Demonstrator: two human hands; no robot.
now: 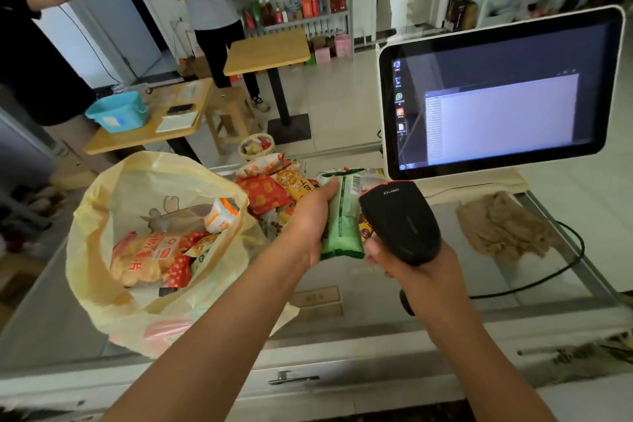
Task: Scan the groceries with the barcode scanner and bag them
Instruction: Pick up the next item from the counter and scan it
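A green snack packet is held upright just right of the open yellow plastic bag, above the glass counter on which the bag is stood. The packet is gripped by the left hand, whose fingers are curled round it. A barcode is seen near the packet's upper end. On the side of the packet away from the bag, a black handheld barcode scanner is clasped by the right hand, with the fingers wrapped round the handle. The scanner's head is held just beside the packet, and whether the two touch cannot be told. Several bagged snack packets are seen lying inside the bag. A pile of loose snack packets is heaped against the bag's far right side. Farther right of the bag, a lit touchscreen monitor and a crumpled brown cloth are seen.
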